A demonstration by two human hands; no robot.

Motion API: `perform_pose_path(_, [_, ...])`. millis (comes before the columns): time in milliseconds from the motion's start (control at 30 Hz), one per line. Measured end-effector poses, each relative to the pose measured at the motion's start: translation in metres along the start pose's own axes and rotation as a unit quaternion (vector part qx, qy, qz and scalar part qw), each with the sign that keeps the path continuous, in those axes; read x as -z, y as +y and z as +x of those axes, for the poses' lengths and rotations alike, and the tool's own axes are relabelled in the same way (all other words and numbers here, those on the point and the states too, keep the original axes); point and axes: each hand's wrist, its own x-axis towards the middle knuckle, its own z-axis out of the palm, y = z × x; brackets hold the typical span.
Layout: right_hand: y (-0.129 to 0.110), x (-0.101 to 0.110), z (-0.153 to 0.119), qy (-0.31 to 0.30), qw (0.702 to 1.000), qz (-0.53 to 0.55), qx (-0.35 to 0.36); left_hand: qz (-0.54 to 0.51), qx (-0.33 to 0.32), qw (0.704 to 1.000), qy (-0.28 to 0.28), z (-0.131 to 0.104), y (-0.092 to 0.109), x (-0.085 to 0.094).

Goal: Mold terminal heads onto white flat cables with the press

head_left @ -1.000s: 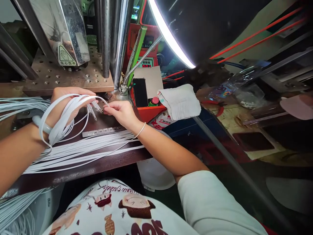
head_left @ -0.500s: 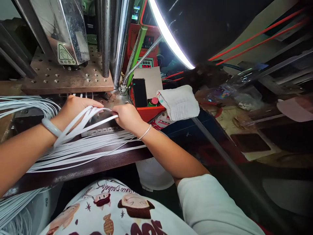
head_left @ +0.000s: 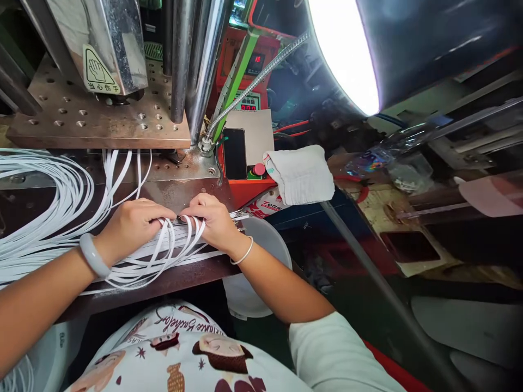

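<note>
Both hands are side by side above the front of the machine table, fingertips almost meeting. My left hand (head_left: 134, 226) is closed, thumb and fingers pinching the ends of white cables (head_left: 171, 250). My right hand (head_left: 212, 220) is also closed, with cables looping down from under its fingers. A small dark part shows between the two sets of fingertips, too covered to name. Under the hands, more white cables lie across the table, partly over a metal strip (head_left: 241, 216) whose end shows to the right. At the left rests a large coiled bundle of white cables (head_left: 61, 190).
A press with a drilled metal plate (head_left: 110, 128) and steel columns (head_left: 180, 65) stands just behind the hands. To its right are a red control box (head_left: 249, 188), a phone (head_left: 234, 153), a folded white cloth (head_left: 302, 174) and a bright lamp (head_left: 347, 49). White buckets (head_left: 281, 245) stand below.
Both hands have come down and nearer to me, with the cables now hanging in loops rather than stretched between them. More cables show under the press plate, and the view has shifted slightly.
</note>
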Motion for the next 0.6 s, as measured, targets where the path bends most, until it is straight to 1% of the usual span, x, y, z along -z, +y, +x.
perform_pose_path(67, [-0.001,0.001,0.001,-0.013,1.0,-0.006,0.003,0.006,-0.008,1.0,0.015,-0.002,-0.002,-0.005])
perform_pose_path(167, [-0.005,0.002,0.0,-0.004,0.999,-0.041,0.015,0.016,-0.032,0.998,0.05,-0.001,-0.003,-0.008])
perform_pose_path(267, [-0.012,0.002,-0.003,0.003,0.992,-0.115,0.051,0.042,-0.094,0.993,0.059,-0.001,-0.003,-0.006])
perform_pose_path(333, [-0.015,0.001,-0.004,-0.004,0.985,-0.156,0.075,0.065,-0.14,0.986,0.057,-0.001,-0.002,-0.005])
perform_pose_path(400, [-0.016,0.0,-0.005,-0.009,0.983,-0.165,0.083,0.089,-0.173,0.98,0.049,-0.002,0.001,-0.004])
perform_pose_path(433, [-0.015,-0.001,-0.005,-0.008,0.985,-0.151,0.083,0.096,-0.184,0.977,0.043,-0.002,0.003,-0.004])
perform_pose_path(500, [-0.013,0.0,-0.006,0.008,0.994,-0.086,0.067,0.096,-0.199,0.975,0.032,-0.004,0.005,-0.003])
perform_pose_path(600, [-0.009,0.006,-0.007,0.063,0.997,0.032,0.022,0.103,-0.199,0.974,0.022,-0.007,0.008,-0.001])
